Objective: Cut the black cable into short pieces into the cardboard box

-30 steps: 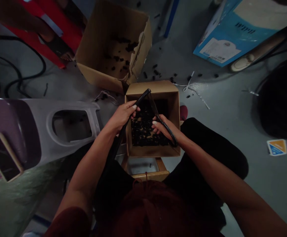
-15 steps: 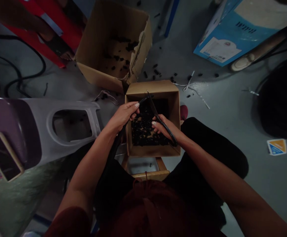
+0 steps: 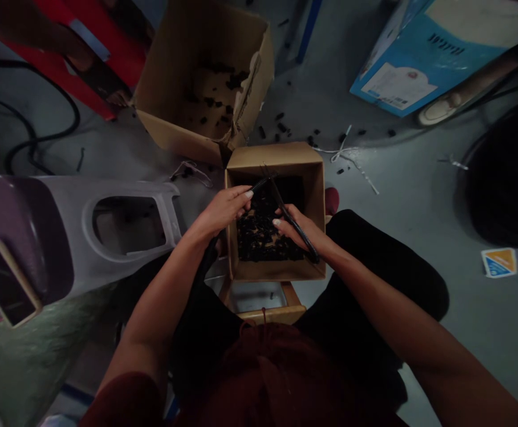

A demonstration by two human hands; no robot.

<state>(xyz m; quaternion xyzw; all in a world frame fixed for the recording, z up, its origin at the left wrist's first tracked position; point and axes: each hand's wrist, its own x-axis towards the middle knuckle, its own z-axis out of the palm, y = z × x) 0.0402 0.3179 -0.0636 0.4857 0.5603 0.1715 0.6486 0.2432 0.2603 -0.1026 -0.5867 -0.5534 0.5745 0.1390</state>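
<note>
Above a small cardboard box (image 3: pixel 276 155), my left hand (image 3: pixel 228 207) is closed round a black ribbed tube (image 3: pixel 259 184), pinching it near its end. The rest of the tube seems to trail back under my left forearm toward my lap. My right hand (image 3: pixel 298 225) grips dark scissors (image 3: pixel 277 194), whose long handles run along the palm toward the wrist. The scissor blades point away from me and are spread at the tube's tip; whether they touch it I cannot tell. Many short black pieces (image 3: pixel 263 234) lie in the box beneath both hands.
A larger open carton (image 3: pixel 165 127) with black pieces stands beyond the box. Left is a plastic stool (image 3: pixel 80 207) bearing a phone (image 3: pixel 7 283). Another person's hand (image 3: pixel 118 98) is at the upper left. Black bits and white string (image 3: pixel 345 148) litter the floor. A blue carton (image 3: pixel 401 71) stands upper right.
The view has shifted very slightly. My left fingers and the tube's tip have moved a little; the scissors stay at the tube's end, and both hands keep their holds.
</note>
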